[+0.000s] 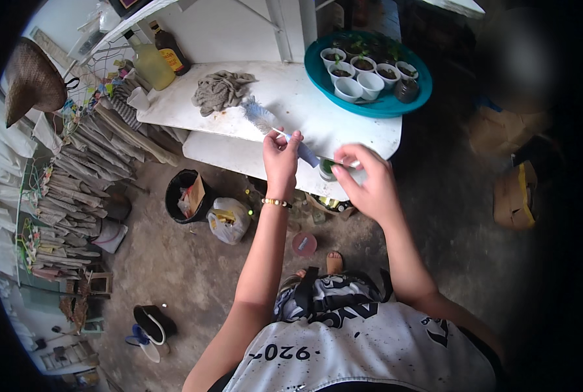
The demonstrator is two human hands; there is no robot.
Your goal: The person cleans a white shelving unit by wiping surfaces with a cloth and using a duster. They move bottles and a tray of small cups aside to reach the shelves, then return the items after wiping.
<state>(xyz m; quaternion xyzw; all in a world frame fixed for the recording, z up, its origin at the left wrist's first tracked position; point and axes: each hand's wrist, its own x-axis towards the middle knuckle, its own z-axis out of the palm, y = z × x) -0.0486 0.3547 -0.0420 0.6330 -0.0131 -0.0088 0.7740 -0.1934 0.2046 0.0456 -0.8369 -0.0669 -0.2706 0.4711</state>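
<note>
Over the white shelf [291,115], my left hand [279,164] grips a bottle brush [257,113] near where its white stem meets the pale blue handle. The bluish bristles point up and left, towards a crumpled grey cloth [220,93]. My right hand [367,181] is beside the handle's lower end, with thumb and fingers curved and slightly blurred. Close to its fingertips is a small clear container [327,171] with something green in it, partly hidden by the hand. Whether the right fingers touch or hold it is unclear.
A teal basin [321,93] at the back right holds several white cups with seedlings. Two bottles [153,66] stand back left. Below are a black bin [171,208], a plastic bag [229,228] and glass jars [318,215]. Grey gloves [83,169] hang at left.
</note>
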